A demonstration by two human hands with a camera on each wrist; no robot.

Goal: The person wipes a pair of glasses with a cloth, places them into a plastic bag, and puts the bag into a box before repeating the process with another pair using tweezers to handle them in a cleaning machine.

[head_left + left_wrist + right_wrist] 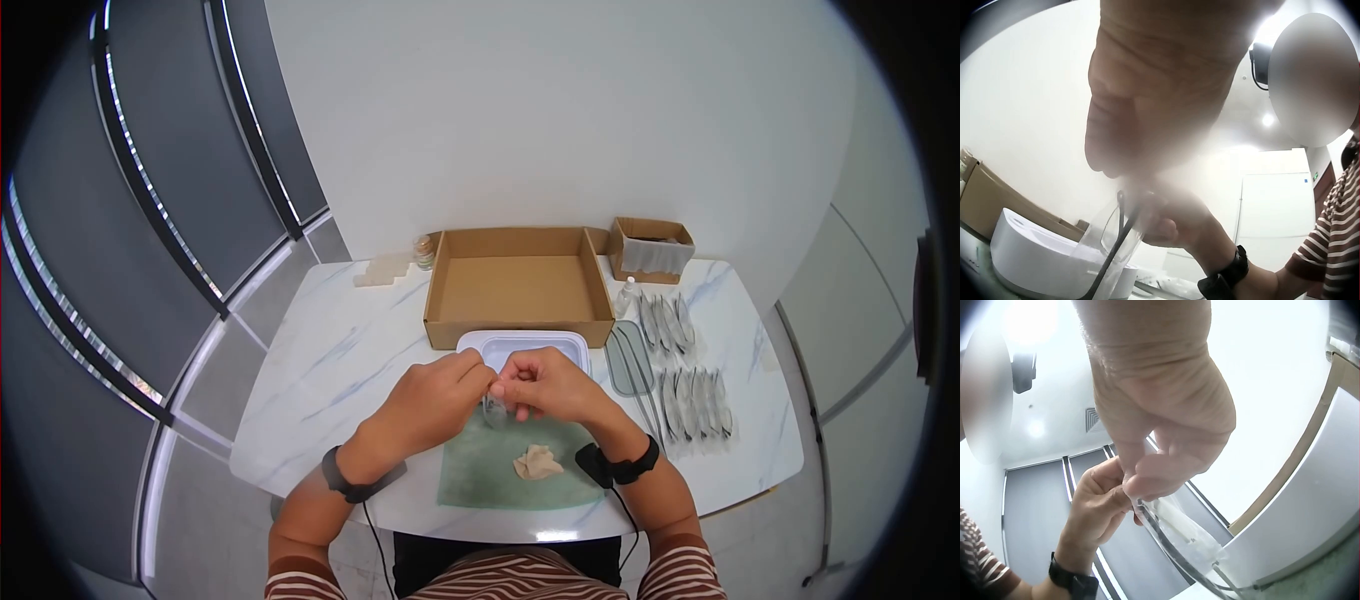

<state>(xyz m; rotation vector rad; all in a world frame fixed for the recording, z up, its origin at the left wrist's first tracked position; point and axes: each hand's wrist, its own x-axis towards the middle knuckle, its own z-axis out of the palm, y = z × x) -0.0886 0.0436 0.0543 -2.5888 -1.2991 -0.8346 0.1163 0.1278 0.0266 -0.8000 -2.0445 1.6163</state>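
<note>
Both hands meet above the front of the table, fingertips together at the top of a clear plastic bag [496, 412]. A pair of glasses shows inside it, with dark temples [1112, 259] pointing down in the left wrist view. My left hand [446, 392] pinches the bag's upper edge, its fingertips partly hidden. Thumb and fingers of my right hand [545, 385] pinch the same edge close beside it. In the right wrist view, the bag [1179, 526] hangs below the fingers. A crumpled beige cloth [538, 462] lies below on a green mat [470, 470].
Behind the hands stands a white tub [574, 341], then a large cardboard box [520, 332]. Bagged glasses [697, 405] lie in two rows at right, near a grey-green tray [622, 365] and a small bottle [625, 297]. A smaller box [627, 262] and a jar [424, 255] stand behind.
</note>
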